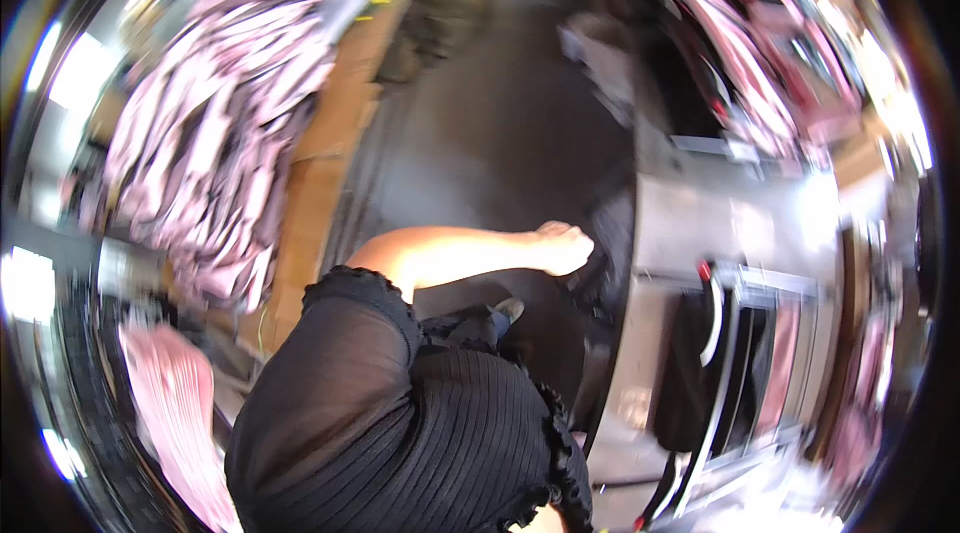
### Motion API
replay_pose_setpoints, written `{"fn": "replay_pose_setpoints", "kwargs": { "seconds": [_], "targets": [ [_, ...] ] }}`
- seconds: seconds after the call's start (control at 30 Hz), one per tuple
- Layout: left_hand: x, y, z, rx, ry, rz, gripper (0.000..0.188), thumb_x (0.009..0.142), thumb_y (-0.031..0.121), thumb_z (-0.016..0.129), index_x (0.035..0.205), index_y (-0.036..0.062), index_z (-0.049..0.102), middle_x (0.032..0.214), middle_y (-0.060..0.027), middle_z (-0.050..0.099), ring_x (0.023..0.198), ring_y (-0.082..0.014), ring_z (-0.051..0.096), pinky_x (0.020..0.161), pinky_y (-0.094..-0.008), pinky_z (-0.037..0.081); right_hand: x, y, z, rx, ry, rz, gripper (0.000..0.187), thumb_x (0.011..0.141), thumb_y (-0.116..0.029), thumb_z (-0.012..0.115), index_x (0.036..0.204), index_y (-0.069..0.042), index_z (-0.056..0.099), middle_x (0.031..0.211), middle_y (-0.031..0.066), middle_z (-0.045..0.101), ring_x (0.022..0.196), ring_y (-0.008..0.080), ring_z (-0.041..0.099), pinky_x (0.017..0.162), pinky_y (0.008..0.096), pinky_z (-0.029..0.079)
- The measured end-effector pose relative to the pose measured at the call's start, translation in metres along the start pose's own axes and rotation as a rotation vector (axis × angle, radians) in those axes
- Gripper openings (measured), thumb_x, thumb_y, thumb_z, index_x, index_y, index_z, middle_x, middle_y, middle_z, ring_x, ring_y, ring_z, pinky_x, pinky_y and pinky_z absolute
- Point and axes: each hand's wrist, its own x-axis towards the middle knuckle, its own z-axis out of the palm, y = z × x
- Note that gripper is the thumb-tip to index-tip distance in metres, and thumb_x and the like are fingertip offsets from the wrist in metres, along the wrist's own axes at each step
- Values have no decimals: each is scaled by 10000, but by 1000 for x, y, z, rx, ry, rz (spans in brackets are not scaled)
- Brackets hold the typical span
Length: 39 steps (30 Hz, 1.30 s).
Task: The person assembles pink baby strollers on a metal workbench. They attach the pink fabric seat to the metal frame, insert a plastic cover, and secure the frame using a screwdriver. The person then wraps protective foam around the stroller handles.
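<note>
My left hand [565, 248] is closed, its forearm stretched across my front from a sheer black sleeve. Motion blur hides whether anything is in the fingers. Right beside and below the fist is a dark, blurred shape [610, 243], perhaps cloth; I cannot tell whether the hand touches it. My right hand is out of sight; only a bit of bare skin shows below the ruffled black sleeve edge at the bottom. To the right of the fist runs a metal-looking table [690, 218].
Pink and dark striped garments [215, 133] are heaped on a cardboard-topped surface [325, 138] at left. More pink garments [770, 53] lie at the far right. Nearer right, a white frame [775, 283] stands with black and pink cloth. Grey floor [470, 123] runs between.
</note>
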Motion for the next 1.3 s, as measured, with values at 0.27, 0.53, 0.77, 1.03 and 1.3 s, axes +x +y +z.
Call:
{"fn": "replay_pose_setpoints", "kwargs": {
  "seconds": [0.27,0.53,0.77,1.03,1.3],
  "targets": [
    [-319,-172,-93,-238,1124,-612,155,780,-21,559,924,28,590,864,-65,597,770,-156,588,718,-263,476,181,-258,120,1087,-660,87,272,956,-234,445,747,-61,463,558,-20,374,447,46,345,439,198,293],
    [-649,-245,-182,-753,2237,-963,451,786,358,704,1131,99,574,1117,-46,574,924,-140,533,813,-275,408,185,-604,171,1175,-1116,-486,186,944,-147,487,809,-28,531,625,-5,491,492,38,425,454,195,358],
    [-709,-323,-226,-1397,2541,-472,374,709,328,796,977,148,608,954,13,627,909,-158,582,840,-286,434,174,-741,174,1096,-1242,-832,142,895,-85,541,771,-22,572,571,-19,510,475,33,455,438,197,367],
    [-670,-311,-288,-955,2373,-547,461,744,97,685,1148,17,477,960,-82,599,798,-207,612,650,-268,514,226,-921,103,1060,-897,-1341,117,878,-60,543,772,-11,550,566,17,483,497,52,432,453,240,367],
    [-480,-270,-290,73,1870,-553,632,753,130,650,1241,-53,292,807,-258,561,702,-380,593,579,-442,461,169,-1110,-48,847,734,-2051,342,775,-110,573,1114,-106,530,1087,53,580,992,233,551,855,364,433]
  ]
}}
